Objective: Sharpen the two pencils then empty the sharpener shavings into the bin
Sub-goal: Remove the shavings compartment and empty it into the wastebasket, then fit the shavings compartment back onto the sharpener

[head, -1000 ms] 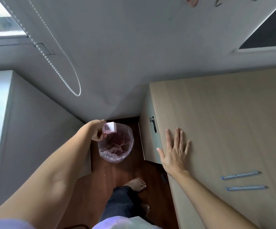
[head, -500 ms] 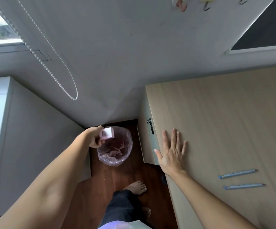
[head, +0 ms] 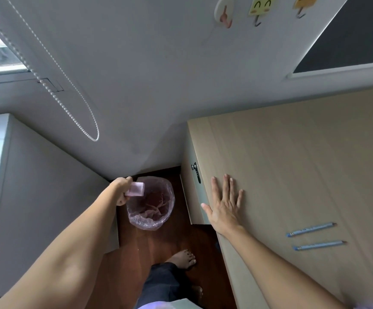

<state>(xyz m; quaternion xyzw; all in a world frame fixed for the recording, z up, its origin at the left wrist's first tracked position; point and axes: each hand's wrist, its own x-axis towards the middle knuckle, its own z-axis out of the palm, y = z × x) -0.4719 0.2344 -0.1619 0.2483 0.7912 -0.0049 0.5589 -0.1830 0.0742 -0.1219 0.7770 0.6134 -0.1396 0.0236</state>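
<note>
My left hand (head: 121, 190) reaches down to the floor and grips a small pink sharpener (head: 135, 189), held over the left rim of the bin (head: 150, 221). The bin is lined with a pinkish plastic bag and holds some reddish scraps. My right hand (head: 224, 205) lies flat, fingers spread, near the left edge of the light wooden desk (head: 292, 157). Two blue pencils (head: 311, 229) (head: 319, 245) lie side by side on the desk to the right of that hand, tips pointing right.
A white cabinet (head: 36, 186) stands left of the bin, the desk's side with a black lock (head: 195, 171) to its right. Dark wooden floor (head: 158, 244) and my bare foot (head: 183, 259) are below. A bead cord (head: 69, 103) hangs on the wall.
The view has shifted slightly. My left hand stays over the bin with the sharpener, tilted a little differently. The right hand has not moved on the desk.
</note>
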